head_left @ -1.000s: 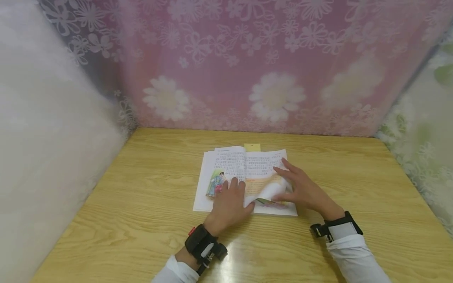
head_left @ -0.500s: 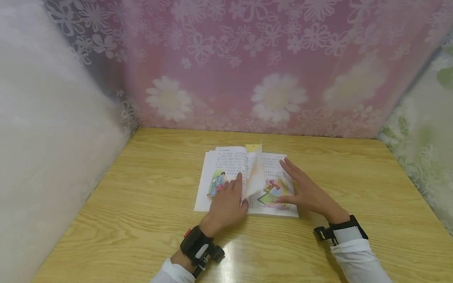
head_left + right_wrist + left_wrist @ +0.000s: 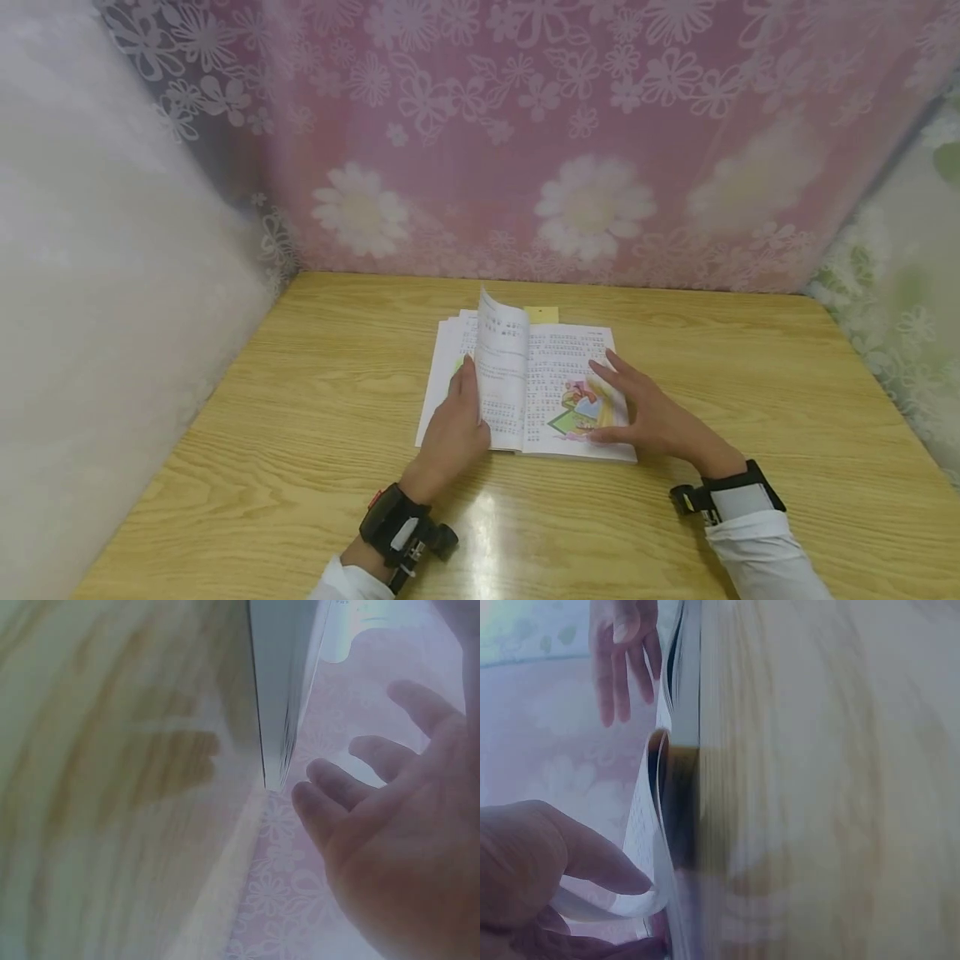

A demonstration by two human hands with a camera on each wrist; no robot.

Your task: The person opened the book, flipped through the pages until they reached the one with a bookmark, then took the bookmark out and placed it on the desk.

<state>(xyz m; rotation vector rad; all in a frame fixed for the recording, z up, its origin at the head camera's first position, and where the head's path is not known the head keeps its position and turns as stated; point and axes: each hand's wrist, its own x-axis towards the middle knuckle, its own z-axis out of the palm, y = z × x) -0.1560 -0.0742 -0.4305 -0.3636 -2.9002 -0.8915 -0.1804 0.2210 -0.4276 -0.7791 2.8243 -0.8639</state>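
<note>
An open book (image 3: 577, 350) lies on the table, with text and a colourful picture on its right page. One page (image 3: 504, 375) stands raised and curved left of the spine. My left hand (image 3: 452, 429) holds that page near its lower outer edge, thumb in front and fingers behind. In the left wrist view, the thumb (image 3: 607, 859) touches the bent paper. My right hand (image 3: 656, 417) hovers at the book's right side, thumb and fingers spread, gripping nothing. Its palm and parted fingers show in the right wrist view (image 3: 405, 825).
A yellow tab (image 3: 542, 315) sticks out beyond the book's top edge. The wood-grain table (image 3: 300, 433) runs back to a pink flowered curtain (image 3: 465, 167). Pale sheets hang on the left (image 3: 127, 250) and right. Both wrists wear black straps with small cameras.
The page has swung from the right side over the spine toward the left. My left hand has shifted left with it. My right hand has let the page go and stays by the right edge.
</note>
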